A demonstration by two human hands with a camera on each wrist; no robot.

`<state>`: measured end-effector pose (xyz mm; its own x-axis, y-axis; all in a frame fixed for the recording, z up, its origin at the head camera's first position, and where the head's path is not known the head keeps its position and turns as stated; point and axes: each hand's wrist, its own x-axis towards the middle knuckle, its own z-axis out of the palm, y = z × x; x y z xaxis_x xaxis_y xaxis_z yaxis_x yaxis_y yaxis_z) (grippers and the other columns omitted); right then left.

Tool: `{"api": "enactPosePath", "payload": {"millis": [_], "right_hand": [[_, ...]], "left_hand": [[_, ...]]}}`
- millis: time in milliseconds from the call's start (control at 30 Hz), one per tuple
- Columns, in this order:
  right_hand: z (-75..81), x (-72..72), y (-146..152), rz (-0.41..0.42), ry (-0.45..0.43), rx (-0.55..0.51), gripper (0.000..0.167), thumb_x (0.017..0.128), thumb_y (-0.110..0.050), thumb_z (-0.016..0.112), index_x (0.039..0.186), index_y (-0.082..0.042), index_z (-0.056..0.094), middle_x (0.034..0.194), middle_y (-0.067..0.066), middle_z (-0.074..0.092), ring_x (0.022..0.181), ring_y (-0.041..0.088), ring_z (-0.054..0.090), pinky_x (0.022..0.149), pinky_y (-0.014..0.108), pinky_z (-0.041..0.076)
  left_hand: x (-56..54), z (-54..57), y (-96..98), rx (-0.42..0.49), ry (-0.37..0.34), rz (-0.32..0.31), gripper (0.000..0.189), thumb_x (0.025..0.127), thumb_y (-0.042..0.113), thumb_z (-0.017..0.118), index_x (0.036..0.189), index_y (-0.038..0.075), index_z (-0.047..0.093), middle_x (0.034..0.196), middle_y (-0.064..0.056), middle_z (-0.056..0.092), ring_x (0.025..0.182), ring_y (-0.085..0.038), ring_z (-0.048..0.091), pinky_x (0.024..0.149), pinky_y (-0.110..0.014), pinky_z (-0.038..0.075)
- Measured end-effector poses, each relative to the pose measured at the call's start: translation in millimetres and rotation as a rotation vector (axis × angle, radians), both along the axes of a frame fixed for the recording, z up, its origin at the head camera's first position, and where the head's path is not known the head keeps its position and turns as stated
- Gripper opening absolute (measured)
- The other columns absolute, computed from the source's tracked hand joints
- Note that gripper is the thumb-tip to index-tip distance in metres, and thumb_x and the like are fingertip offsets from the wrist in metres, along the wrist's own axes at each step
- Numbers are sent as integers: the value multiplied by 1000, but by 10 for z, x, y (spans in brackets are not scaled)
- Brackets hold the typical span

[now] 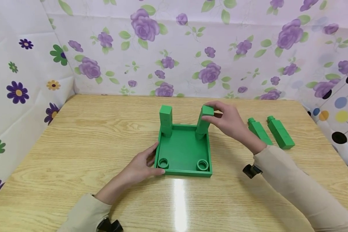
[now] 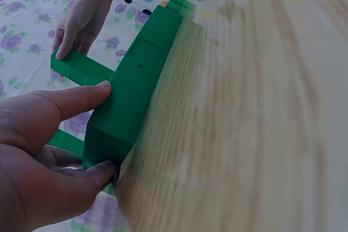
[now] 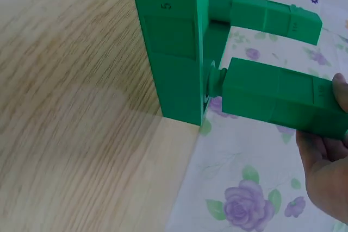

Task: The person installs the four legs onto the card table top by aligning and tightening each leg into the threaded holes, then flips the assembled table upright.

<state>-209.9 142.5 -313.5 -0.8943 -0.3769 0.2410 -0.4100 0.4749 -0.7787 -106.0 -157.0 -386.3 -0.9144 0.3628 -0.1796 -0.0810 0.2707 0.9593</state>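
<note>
A green square tray-like panel [image 1: 185, 151] lies on the table, with a raised rim and round threaded sockets at its near corners. One green square leg [image 1: 166, 117] stands upright at the far left corner. My right hand [image 1: 227, 120] pinches the top of a second green leg [image 3: 272, 93], tilted slightly at the far right corner. In the right wrist view its threaded end sits at the socket, with some thread showing. My left hand [image 1: 140, 164] grips the panel's near left corner, thumb on the near side and fingers along the left side.
Two more green legs with threaded ends, a nearer one [image 1: 280, 132] and one partly behind my right forearm [image 1: 259, 131], lie on the wooden table [image 1: 104, 129] at the right. A flowered cloth [image 1: 174, 48] hangs behind the table.
</note>
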Motion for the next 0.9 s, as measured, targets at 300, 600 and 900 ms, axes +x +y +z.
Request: {"api": "enactPosePath", "payload": {"millis": [300,600,900], "right_hand": [[30,8,-73,-10,23,-12,46,91,-12,69,134,-6,56,127,13,57,110,28,59,90,32,52],[75,-85,78,151,-123,-24,53,98,-18,60,147,-12,43,145,7,47,126,28,48,100,40,46],[110,-79,78,128,-156,18,57,93,-18,68,144,-8,45,140,10,48,118,28,54,94,38,49]], "left_hand": [[4,7,0,4,1,-5,97,81,1,77,154,4,13,156,-16,21,138,-32,31,105,-36,39],[0,-2,-1,4,-2,2,97,81,2,77,155,5,13,156,-16,21,138,-32,30,105,-36,39],[4,6,-2,-7,-5,12,97,81,1,77,155,5,14,156,-17,22,138,-32,30,105,-36,39]]}}
